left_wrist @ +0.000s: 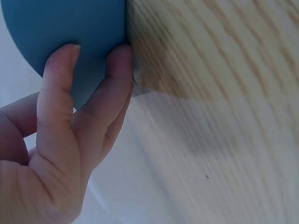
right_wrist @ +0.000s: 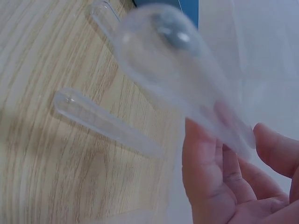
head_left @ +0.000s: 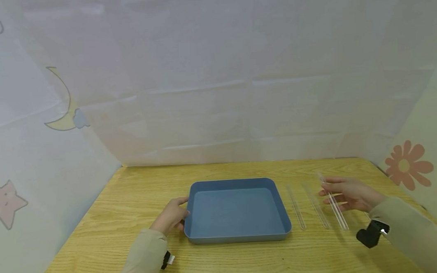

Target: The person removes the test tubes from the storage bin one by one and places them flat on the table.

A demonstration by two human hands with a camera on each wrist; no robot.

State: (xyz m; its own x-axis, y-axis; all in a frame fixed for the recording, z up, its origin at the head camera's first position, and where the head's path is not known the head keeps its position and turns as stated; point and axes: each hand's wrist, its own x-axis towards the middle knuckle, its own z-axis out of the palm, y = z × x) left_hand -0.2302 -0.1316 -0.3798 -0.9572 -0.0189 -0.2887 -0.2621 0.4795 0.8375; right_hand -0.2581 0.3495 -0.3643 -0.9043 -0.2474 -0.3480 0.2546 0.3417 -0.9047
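A shallow blue rectangular tray (head_left: pixel 242 239) lies on the wooden table. My left hand (head_left: pixel 172 216) holds its left side, with fingertips against the outer wall (left_wrist: pixel 93 28) in the left wrist view. My right hand (head_left: pixel 349 193), right of the tray, pinches a clear test tube (head_left: pixel 337 210) between thumb and fingers. The tube is raised and tilted, its rounded end toward the camera in the right wrist view. Two more clear tubes lie on the table between tray and right hand: one near the tray (head_left: pixel 296 208), another test tube (head_left: pixel 316 207) beside the held one.
The wooden table (head_left: pixel 225 264) carries everything. A pale sheet (head_left: pixel 216 91) hangs behind it, with printed side sheets at left and right. A further clear piece (head_left: pixel 367 215) shows partly behind my right wrist. Black straps with small devices sit on both wrists.
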